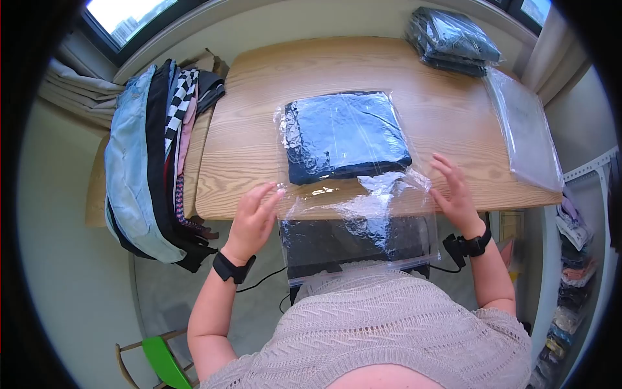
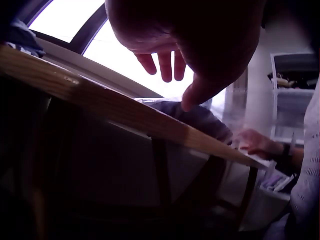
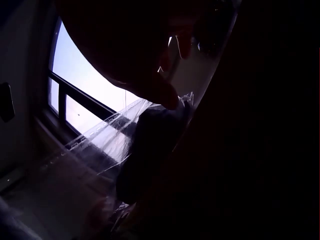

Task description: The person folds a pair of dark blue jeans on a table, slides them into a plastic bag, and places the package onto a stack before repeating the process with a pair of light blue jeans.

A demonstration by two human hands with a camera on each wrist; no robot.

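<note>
A folded pair of dark blue jeans (image 1: 346, 136) lies inside a clear plastic bag (image 1: 363, 211) on the table. The bag's open end hangs past the front edge toward the person's lap. At the bag's left side is my left hand (image 1: 253, 217), its fingers loosely spread; the left wrist view has that hand (image 2: 187, 45) with nothing between thumb and fingers. My right hand (image 1: 457, 198) is by the bag's right side, fingers apart and thumb close to the crumpled plastic. Much of it is in shadow in the right wrist view, where the bag (image 3: 117, 140) stretches below the thumb.
The wooden table (image 1: 259, 78) has a stack of bagged garments (image 1: 453, 39) at the back right. Flat clear bags (image 1: 528, 129) lie along its right edge. Several clothes (image 1: 139, 162) are piled at the left. A green chair (image 1: 165, 360) stands at lower left.
</note>
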